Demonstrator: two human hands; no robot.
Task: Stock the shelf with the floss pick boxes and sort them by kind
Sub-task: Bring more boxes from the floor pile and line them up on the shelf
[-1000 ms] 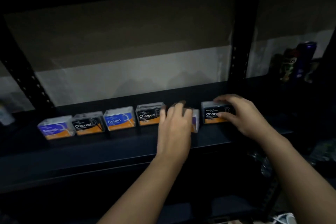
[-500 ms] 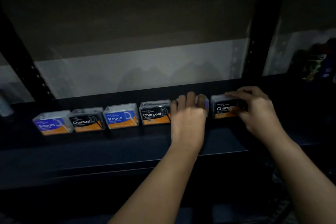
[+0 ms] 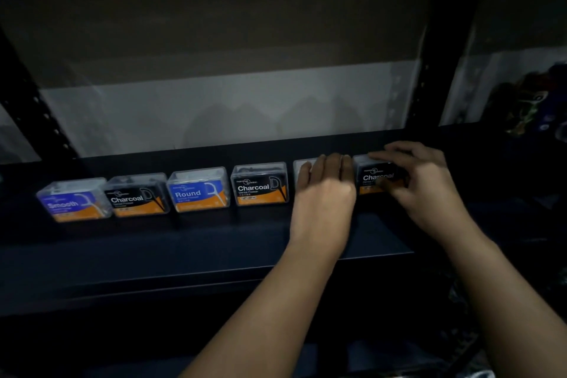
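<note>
Shelf (image 3: 184, 242): dark board, dimly lit, carrying one row of six floss pick boxes set back from its front edge, labels facing forward.

Row, from the left end:
- Smooth box (image 3: 72, 201), blue and orange label, nearest the left end.
- first Charcoal box (image 3: 136, 196), black and orange label, touching or just beside the Smooth box.
- Round box (image 3: 199, 190), blue and orange label, just beside the first Charcoal box.
- second Charcoal box (image 3: 260, 184), black and orange label, a small gap to the Round box.
- covered box (image 3: 302, 164), only its clear top left corner showing; its label is hidden, kind cannot be told.
- third Charcoal box (image 3: 376, 176), black and orange label, last toward the right end, partly blurred.

Left hand (image 3: 323, 196): palm down, back of the hand toward the camera, fingers (image 3: 329, 166) curled over the top of the covered box and closed around it; forearm rises from the lower middle.

Right hand (image 3: 426, 187): reaches in from the lower right, index finger laid across the top of the third Charcoal box, thumb against its front face, pinching it between them.

Upright post (image 3: 420, 77): black, behind the right hand.

Blurred coloured items (image 3: 534, 101): far right, on the neighbouring bay, well apart from the row.
</note>
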